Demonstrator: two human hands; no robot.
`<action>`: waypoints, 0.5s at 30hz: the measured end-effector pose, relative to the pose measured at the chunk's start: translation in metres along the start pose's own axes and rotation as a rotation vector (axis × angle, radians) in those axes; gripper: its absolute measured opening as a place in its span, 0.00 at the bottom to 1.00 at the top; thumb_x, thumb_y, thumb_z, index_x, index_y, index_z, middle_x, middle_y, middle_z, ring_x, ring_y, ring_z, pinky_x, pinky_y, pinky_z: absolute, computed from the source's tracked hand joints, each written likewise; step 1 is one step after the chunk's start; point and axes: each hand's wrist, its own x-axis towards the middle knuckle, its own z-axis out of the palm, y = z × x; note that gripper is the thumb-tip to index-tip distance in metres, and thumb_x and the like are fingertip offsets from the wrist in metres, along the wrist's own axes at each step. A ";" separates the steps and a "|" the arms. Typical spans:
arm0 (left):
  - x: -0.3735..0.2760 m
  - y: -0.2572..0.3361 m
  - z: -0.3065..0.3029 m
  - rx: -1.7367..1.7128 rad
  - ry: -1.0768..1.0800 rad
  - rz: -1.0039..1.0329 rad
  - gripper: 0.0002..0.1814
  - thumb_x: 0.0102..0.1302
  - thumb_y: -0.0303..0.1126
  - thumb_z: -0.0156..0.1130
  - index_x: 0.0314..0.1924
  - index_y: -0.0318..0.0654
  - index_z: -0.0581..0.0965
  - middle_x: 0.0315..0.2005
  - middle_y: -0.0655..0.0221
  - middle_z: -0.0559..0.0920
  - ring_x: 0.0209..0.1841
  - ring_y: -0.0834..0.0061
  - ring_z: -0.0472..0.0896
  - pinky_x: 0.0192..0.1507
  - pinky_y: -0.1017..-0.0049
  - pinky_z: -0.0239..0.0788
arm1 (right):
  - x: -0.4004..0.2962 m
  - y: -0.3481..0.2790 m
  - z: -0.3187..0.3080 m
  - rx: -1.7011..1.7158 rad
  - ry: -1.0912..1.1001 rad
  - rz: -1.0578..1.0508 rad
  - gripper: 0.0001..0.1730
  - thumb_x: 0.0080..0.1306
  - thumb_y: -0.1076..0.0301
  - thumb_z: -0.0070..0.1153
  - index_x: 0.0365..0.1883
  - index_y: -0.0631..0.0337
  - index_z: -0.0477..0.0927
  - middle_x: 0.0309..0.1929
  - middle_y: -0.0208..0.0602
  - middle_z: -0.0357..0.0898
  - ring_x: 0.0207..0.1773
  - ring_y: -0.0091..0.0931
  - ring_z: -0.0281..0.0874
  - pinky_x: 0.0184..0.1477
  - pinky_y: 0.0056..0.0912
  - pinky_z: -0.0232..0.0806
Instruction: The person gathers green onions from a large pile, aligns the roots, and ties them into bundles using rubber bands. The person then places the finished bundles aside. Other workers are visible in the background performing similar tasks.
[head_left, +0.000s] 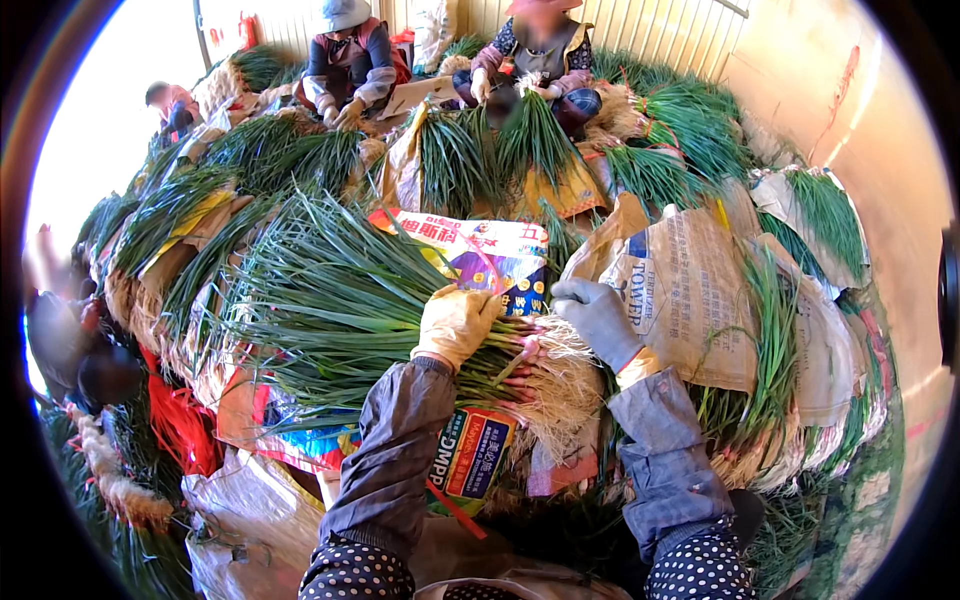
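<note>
A large bunch of long-leaved allium greens (330, 292), like scallions or young garlic, lies before me with its leaves to the left. Its pinkish stem ends (519, 367) and pale roots (566, 382) point right. My left hand (456, 321), in a cream glove, is closed over the stems. A pink tie strip (484, 259) arcs up beside its fingers; whether they pinch it is unclear. Just above the roots, my right hand (600, 319) in a grey glove has its fingers curled, with nothing visible in them. Printed sacks (472, 454) lie under the bunch.
Two people (352, 67) (544, 64) sit among greens at the back; others are at left. A fertilizer sack (682, 292) covers bunches at right. Red strips (176, 412) hang at left. More bunches (675, 127) are piled by the wall (847, 97).
</note>
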 end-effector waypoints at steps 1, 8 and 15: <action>-0.001 -0.001 -0.001 0.016 -0.020 0.000 0.15 0.70 0.44 0.54 0.34 0.46 0.83 0.25 0.64 0.84 0.32 0.60 0.82 0.46 0.63 0.71 | -0.003 -0.006 0.006 0.009 -0.006 -0.080 0.14 0.60 0.70 0.59 0.46 0.60 0.83 0.45 0.43 0.84 0.48 0.34 0.83 0.50 0.32 0.74; 0.000 0.004 -0.004 0.057 0.015 0.084 0.13 0.69 0.41 0.54 0.35 0.45 0.83 0.26 0.64 0.84 0.32 0.59 0.81 0.44 0.65 0.71 | -0.051 -0.022 0.036 -0.460 0.109 -0.614 0.10 0.56 0.75 0.63 0.38 0.58 0.82 0.40 0.39 0.82 0.42 0.33 0.81 0.45 0.36 0.73; 0.001 0.000 0.004 0.289 -0.080 0.202 0.04 0.63 0.34 0.56 0.33 0.54 0.78 0.25 0.73 0.81 0.30 0.65 0.81 0.35 0.64 0.73 | -0.099 -0.031 0.006 0.805 0.382 0.061 0.09 0.67 0.71 0.56 0.35 0.69 0.81 0.29 0.31 0.81 0.32 0.23 0.78 0.37 0.30 0.72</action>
